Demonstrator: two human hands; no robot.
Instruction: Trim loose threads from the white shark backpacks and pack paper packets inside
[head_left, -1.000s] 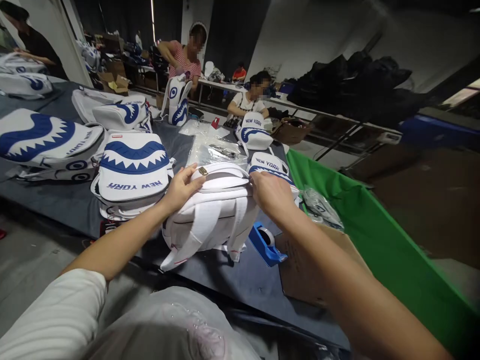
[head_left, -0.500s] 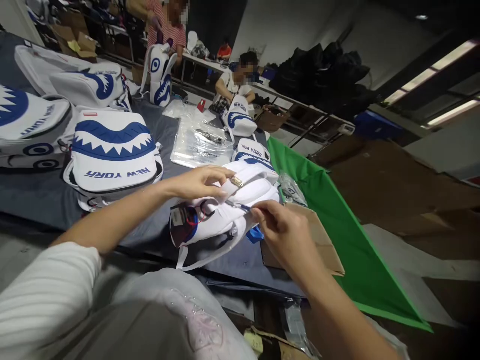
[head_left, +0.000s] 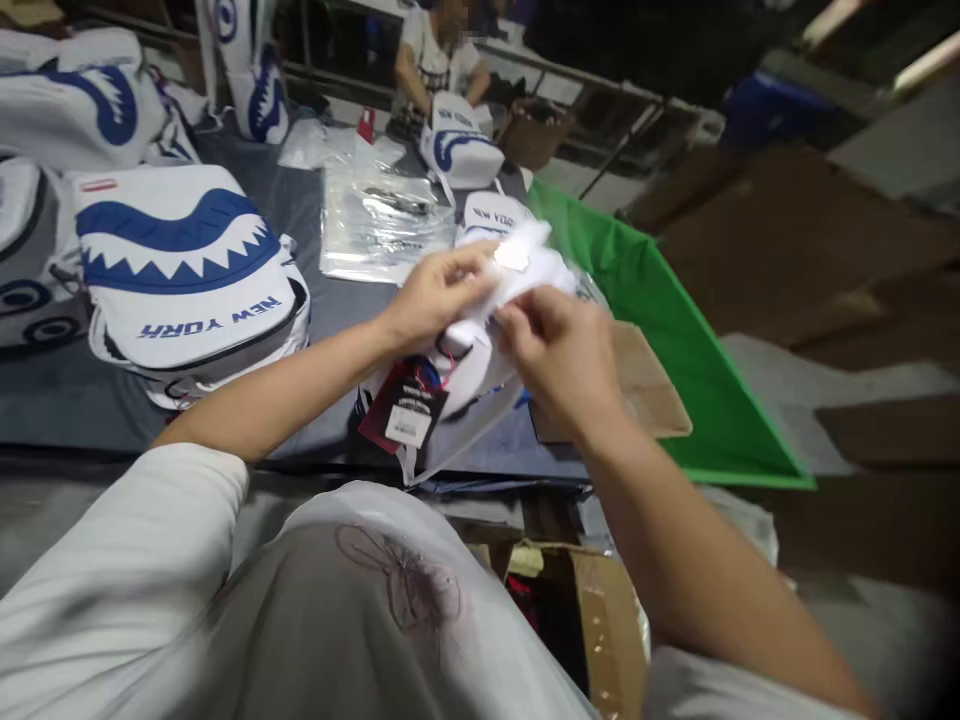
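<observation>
Left of frame: NEW YORK backpack (head_left: pixel 180 265) lay print-up. Centre: black hang tag (head_left: pixel 414 400) dangled off a white backpack (head_left: pixel 472 368). Left hand (head_left: pixel 439 298), thumb and fingers nearly closed, pinched its fabric. Right hand (head_left: pixel 566 345), fingers bunched, gripped the bag too; exact part blurred. Hazard, I judged: the loose tag could crease or catch if the bag twisted.

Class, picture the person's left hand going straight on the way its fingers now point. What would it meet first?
The left hand would first meet the white bag it touches; blur and unclear depth hide exactly which part.
</observation>
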